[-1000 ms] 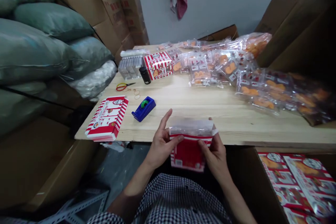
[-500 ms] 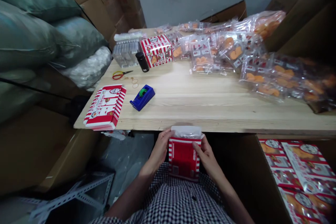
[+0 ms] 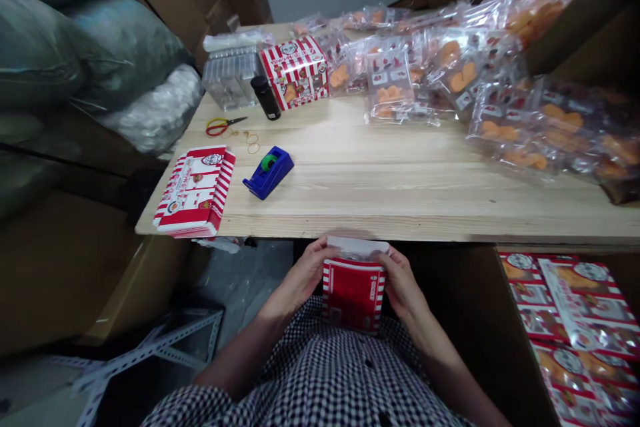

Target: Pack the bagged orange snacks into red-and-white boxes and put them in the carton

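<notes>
A red box with striped white-and-red edges (image 3: 353, 295) is upright in front of my body, just below the table's front edge. Its white top flap stands raised at the far side, and clear plastic shows in the mouth. My left hand (image 3: 313, 268) grips the upper left corner, fingers closed on it. At the upper right corner, my right hand (image 3: 397, 273) has its thumb at the opening and its fingers around the side. Whatever lies deeper inside the box is hidden.
On the wooden table (image 3: 350, 180) are a stack of flat striped cartons (image 3: 195, 190), a blue tape dispenser (image 3: 270, 173), scissors (image 3: 225, 125), a black bottle (image 3: 265, 99), an assembled box (image 3: 296, 73) and clear packets with orange pieces (image 3: 393, 87). Filled boxes (image 3: 590, 307) lie in a carton lower right.
My right thumb has moved from the box's front face up to its opening. The white flap stands more clearly raised. The camera view has shifted slightly.
</notes>
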`<state>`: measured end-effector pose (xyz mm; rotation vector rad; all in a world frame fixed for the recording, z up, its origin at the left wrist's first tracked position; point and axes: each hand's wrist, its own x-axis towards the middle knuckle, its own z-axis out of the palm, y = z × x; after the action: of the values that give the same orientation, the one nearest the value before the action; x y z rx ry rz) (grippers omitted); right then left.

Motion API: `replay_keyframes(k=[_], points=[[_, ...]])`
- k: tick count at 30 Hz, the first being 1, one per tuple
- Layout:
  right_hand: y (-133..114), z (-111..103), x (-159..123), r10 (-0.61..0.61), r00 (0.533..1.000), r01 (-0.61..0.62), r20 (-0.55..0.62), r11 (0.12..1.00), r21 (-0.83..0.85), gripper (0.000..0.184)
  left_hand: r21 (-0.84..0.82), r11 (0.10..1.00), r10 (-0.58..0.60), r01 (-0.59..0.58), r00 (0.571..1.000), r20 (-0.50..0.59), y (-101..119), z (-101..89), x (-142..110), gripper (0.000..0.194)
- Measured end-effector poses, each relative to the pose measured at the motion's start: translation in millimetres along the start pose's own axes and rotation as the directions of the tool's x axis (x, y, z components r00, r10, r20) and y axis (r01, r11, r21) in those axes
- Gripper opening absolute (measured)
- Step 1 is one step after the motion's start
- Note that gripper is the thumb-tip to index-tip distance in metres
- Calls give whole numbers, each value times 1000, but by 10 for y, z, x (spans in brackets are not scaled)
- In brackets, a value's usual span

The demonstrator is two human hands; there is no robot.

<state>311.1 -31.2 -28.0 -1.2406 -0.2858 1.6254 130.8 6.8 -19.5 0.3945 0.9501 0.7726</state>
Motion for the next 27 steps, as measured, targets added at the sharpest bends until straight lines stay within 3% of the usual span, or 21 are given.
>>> replay_keyframes(k=[3, 8, 11, 15, 19, 23, 27], points=[[-36, -63, 58, 40, 999, -40, -25, 999, 5, 16, -75, 997, -11, 17, 997, 77, -9, -71, -28, 23], [-41, -62, 92, 56, 997, -57, -49, 998, -13, 10, -75, 997, -31, 24, 995, -94, -72, -91, -6, 16], [-43, -15, 83, 45, 998, -46, -34, 999, -22, 15, -41, 998, -49, 46, 996, -70, -47, -58, 58, 7], [-64, -19, 32, 5, 997, -2, 75, 999, -41, 31, -5, 1000, -28, 28, 1000, 10, 6, -57, 137, 7], [-71, -133, -17, -5, 986, 19, 164, 996, -87, 53, -4, 1000, -5, 5, 1000, -22, -27, -77, 170, 6], [-107, -233, -28, 9, 970, 12, 243, 996, -83, 53, -31, 999, 9, -11, 998, -59, -78, -53, 172, 4], [-143, -271, 23, 128, 947, -124, 295, 992, -31, 45, -70, 998, 3, -8, 997, -76, -81, -34, 152, 13]])
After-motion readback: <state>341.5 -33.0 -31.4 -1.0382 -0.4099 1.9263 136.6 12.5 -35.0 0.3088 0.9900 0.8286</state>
